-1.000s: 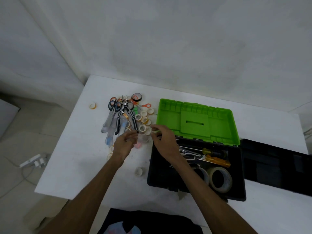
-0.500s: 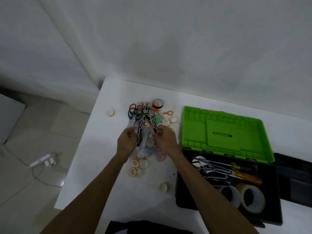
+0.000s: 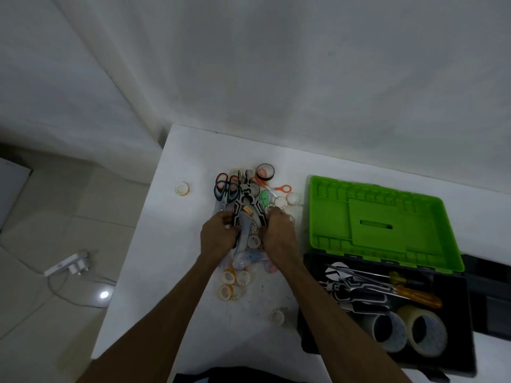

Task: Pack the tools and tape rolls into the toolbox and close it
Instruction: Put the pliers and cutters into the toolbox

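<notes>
A heap of tools lies on the white table (image 3: 166,244): black-and-white pliers (image 3: 247,199), scissors (image 3: 224,189) with blue and orange handles, and clear-sleeved items. My left hand (image 3: 218,236) grips the heap's left side at a pliers handle. On the other handle, my right hand (image 3: 278,230) grips the right side. Small tape rolls (image 3: 231,283) are scattered around, and a black roll (image 3: 265,171) sits behind the heap. The open black toolbox (image 3: 459,341) at right holds a second pair of pliers, an orange-handled screwdriver (image 3: 420,296) and two big tape rolls (image 3: 425,333).
A green tray (image 3: 387,222) stands behind the toolbox, its black lid (image 3: 492,288) open to the right. Lone small rolls lie at the far left (image 3: 182,188) and near the box (image 3: 277,316). The table's left edge drops to a floor with a power strip (image 3: 67,268).
Both hands moved from beside the toolbox's corner onto the tool heap and closed round its two sides. The view shifted left, so the toolbox now sits further right.
</notes>
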